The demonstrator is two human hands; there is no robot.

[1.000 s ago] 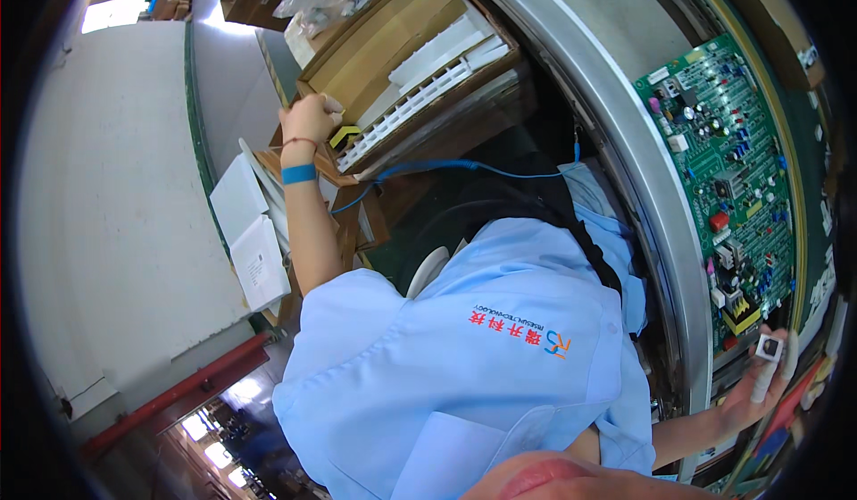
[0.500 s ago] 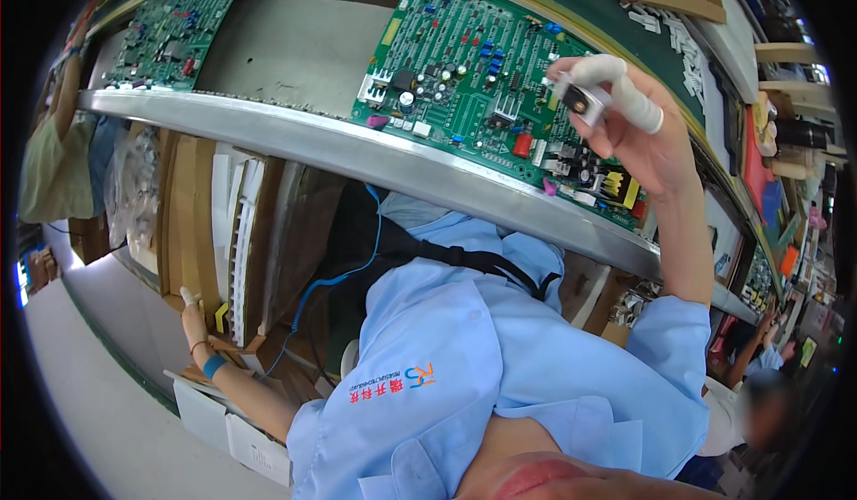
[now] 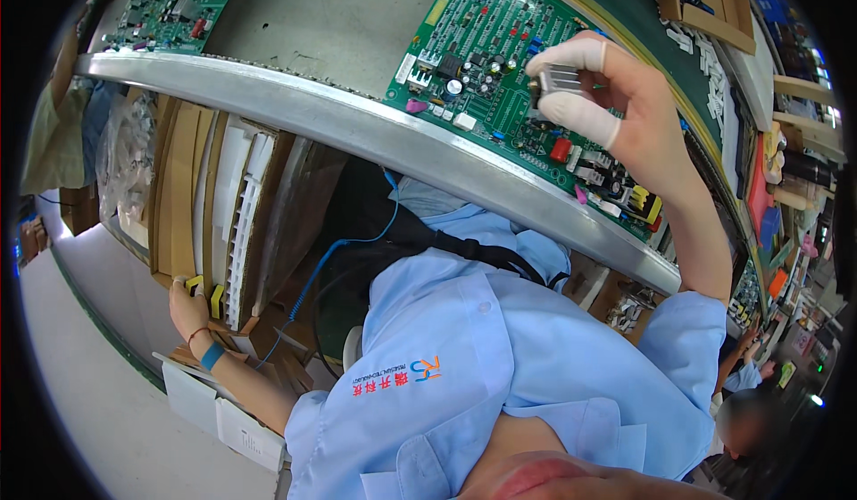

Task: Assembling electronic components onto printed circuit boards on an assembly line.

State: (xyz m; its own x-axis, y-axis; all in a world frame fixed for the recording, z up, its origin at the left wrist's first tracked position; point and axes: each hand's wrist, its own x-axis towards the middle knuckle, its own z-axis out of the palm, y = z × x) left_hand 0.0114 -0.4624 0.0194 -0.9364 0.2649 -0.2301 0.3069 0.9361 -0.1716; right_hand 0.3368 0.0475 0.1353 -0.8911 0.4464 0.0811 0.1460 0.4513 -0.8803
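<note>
My right hand point(image 3: 638, 107), with white finger cots on thumb and fingers, is closed on a small finned metal heat sink point(image 3: 562, 79). The heat sink is above a large green circuit board point(image 3: 500, 18) populated with capacitors, connectors and a yellow transformer point(image 3: 644, 202). Far off to the lower left, my left hand point(image 3: 188, 312) is beside an upright cardboard box point(image 3: 183, 187). Its fingertips pinch a small yellow and black component point(image 3: 195, 285). A similar yellow and black part point(image 3: 217, 301) lies just to its right.
A metal rail point(image 3: 295, 98) runs along the bench's front edge. Another green board point(image 3: 183, 4) is at the upper left, near another person's arm point(image 3: 67, 76). A blue coiled cord point(image 3: 339, 243) hangs by my waist. White parts point(image 3: 714, 89) and a cardboard tray point(image 3: 710, 4) are at the upper right.
My right hand has turned the heat sink so its fins show, and has moved slightly left over the board. At my left fingertips a yellow and black component now shows.
</note>
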